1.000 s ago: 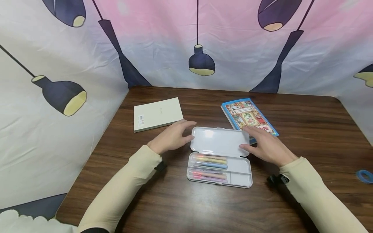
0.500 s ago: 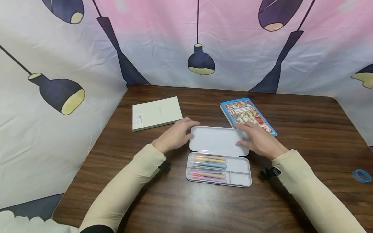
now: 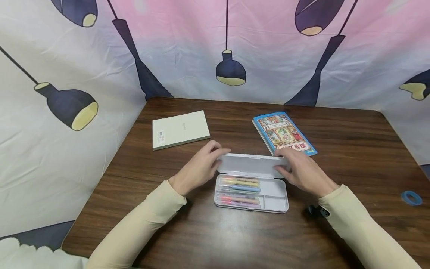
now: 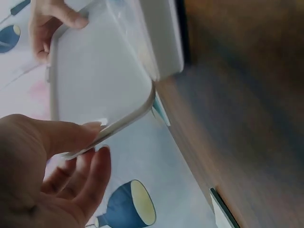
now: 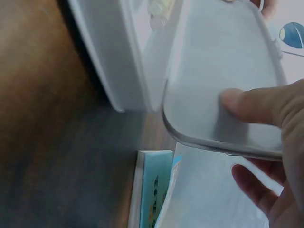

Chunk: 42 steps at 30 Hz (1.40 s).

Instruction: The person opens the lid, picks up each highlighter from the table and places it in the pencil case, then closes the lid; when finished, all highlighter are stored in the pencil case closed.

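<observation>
A white pencil case lies on the table, its hinged lid tilted up at the back. Several pens in pale yellow, blue, pink and purple fill the left part of its tray. My left hand pinches the lid's left end; in the left wrist view the thumb lies on the inner face, fingers behind the edge. At the other end my right hand holds the lid, with its thumb on the inner face and fingers behind. The lid's back is hidden.
Behind the left hand lies a pale closed book with a barcode. A blue picture-covered book lies just behind the right hand. A blue ring, like a tape roll, is at the far right of the wooden table.
The lid, which leaned farther back before, has tipped up toward the tray. Both hands now grip its ends, the left having closed in on its corner. The base and books stay put.
</observation>
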Available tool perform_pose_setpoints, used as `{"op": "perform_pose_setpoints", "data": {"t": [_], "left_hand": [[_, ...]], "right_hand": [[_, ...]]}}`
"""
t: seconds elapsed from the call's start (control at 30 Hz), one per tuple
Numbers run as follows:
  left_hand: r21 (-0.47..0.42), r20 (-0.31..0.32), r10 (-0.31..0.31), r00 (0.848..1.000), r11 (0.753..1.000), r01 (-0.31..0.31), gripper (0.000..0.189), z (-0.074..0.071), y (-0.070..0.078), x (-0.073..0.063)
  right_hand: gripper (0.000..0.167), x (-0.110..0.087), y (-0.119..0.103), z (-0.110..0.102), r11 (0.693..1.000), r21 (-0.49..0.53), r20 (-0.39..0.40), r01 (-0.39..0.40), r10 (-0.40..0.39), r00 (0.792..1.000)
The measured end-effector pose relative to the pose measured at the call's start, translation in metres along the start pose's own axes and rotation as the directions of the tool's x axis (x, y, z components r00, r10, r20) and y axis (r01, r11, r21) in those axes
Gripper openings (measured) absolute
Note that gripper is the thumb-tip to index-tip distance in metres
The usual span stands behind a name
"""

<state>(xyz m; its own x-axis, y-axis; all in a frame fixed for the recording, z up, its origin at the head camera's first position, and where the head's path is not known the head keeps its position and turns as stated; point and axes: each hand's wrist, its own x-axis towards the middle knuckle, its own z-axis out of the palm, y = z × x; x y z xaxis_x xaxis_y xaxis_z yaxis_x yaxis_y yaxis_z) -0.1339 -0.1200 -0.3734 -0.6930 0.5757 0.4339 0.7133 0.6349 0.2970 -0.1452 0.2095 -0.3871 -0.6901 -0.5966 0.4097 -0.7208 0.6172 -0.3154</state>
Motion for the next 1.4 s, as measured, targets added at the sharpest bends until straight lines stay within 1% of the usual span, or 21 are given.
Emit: {"op": "perform_pose_setpoints", "data": {"t": [0.07, 0.17, 0.27, 0.33, 0.4, 0.47, 0.53, 0.6, 0.63, 0.7, 0.77, 0.97, 1.03, 1.13, 1.27, 1.4], "left_hand": [[0.041, -0.015, 0.058, 0.998, 0.998, -0.057, 0.039, 0.000, 0.003, -0.005], [0.112, -0.009, 0.125, 0.992, 0.986, -0.123, 0.040, 0.000, 0.009, -0.011], [0.147, 0.020, 0.162, 0.987, 0.976, -0.163, 0.037, -0.002, 0.014, -0.017], [0.127, 0.054, 0.165, 0.985, 0.977, -0.170, 0.034, -0.003, 0.017, -0.019], [0.074, 0.111, 0.146, 0.983, 0.985, -0.155, 0.035, -0.004, 0.021, -0.021], [0.014, 0.193, 0.104, 0.976, 0.994, -0.108, 0.041, -0.005, 0.023, -0.022], [-0.025, 0.286, 0.051, 0.957, 0.999, -0.045, 0.046, -0.005, 0.026, -0.023], [-0.034, 0.370, -0.006, 0.929, 0.999, 0.020, 0.050, -0.005, 0.027, -0.023], [-0.031, 0.402, -0.030, 0.915, 0.998, 0.047, 0.052, -0.004, 0.028, -0.023], [-0.022, 0.440, -0.062, 0.896, 0.997, 0.079, 0.056, -0.003, 0.029, -0.024], [-0.016, 0.455, -0.079, 0.887, 0.995, 0.096, 0.058, -0.001, 0.030, -0.024], [0.003, 0.462, -0.077, 0.884, 0.996, 0.085, 0.062, 0.005, 0.029, -0.027], [0.002, 0.462, -0.072, 0.884, 0.997, 0.080, 0.063, 0.007, 0.030, -0.028], [-0.011, 0.460, -0.062, 0.886, 0.997, 0.075, 0.063, 0.007, 0.030, -0.030], [-0.022, 0.455, -0.044, 0.890, 0.998, 0.061, 0.062, 0.009, 0.030, -0.032], [-0.018, 0.438, -0.029, 0.898, 0.999, 0.041, 0.061, 0.010, 0.031, -0.034]], "right_hand": [[0.038, -0.006, -0.003, 0.000, 0.999, 0.024, 0.006, 0.030, -0.031, 1.000], [0.036, -0.014, -0.008, -0.002, 0.996, 0.084, 0.044, 0.034, -0.038, 0.998], [0.035, -0.019, -0.013, -0.004, 0.990, 0.139, 0.096, 0.003, -0.016, 0.995], [0.034, -0.020, -0.017, -0.005, 0.984, 0.173, 0.140, -0.034, 0.010, 0.990], [0.035, -0.023, -0.021, -0.005, 0.978, 0.195, 0.189, -0.079, 0.042, 0.981], [0.037, -0.026, -0.024, -0.005, 0.971, 0.208, 0.235, -0.116, 0.065, 0.970], [0.041, -0.028, -0.027, -0.003, 0.967, 0.212, 0.270, -0.140, 0.080, 0.960], [0.045, -0.029, -0.029, -0.002, 0.970, 0.199, 0.294, -0.141, 0.079, 0.953], [0.047, -0.030, -0.030, 0.000, 0.972, 0.191, 0.303, -0.134, 0.072, 0.950], [0.050, -0.031, -0.031, 0.002, 0.977, 0.173, 0.315, -0.122, 0.062, 0.947], [0.052, -0.032, -0.032, 0.004, 0.983, 0.158, 0.317, -0.095, 0.041, 0.947], [0.051, -0.040, -0.030, 0.013, 0.991, 0.132, 0.255, 0.022, -0.055, 0.965], [0.052, -0.042, -0.030, 0.015, 0.991, 0.123, 0.231, 0.046, -0.074, 0.970], [0.052, -0.046, -0.030, 0.017, 0.992, 0.114, 0.211, 0.054, -0.078, 0.974], [0.053, -0.049, -0.032, 0.018, 0.993, 0.116, 0.218, 0.035, -0.060, 0.974], [0.053, -0.051, -0.033, 0.019, 0.992, 0.119, 0.213, 0.032, -0.057, 0.975]]}}
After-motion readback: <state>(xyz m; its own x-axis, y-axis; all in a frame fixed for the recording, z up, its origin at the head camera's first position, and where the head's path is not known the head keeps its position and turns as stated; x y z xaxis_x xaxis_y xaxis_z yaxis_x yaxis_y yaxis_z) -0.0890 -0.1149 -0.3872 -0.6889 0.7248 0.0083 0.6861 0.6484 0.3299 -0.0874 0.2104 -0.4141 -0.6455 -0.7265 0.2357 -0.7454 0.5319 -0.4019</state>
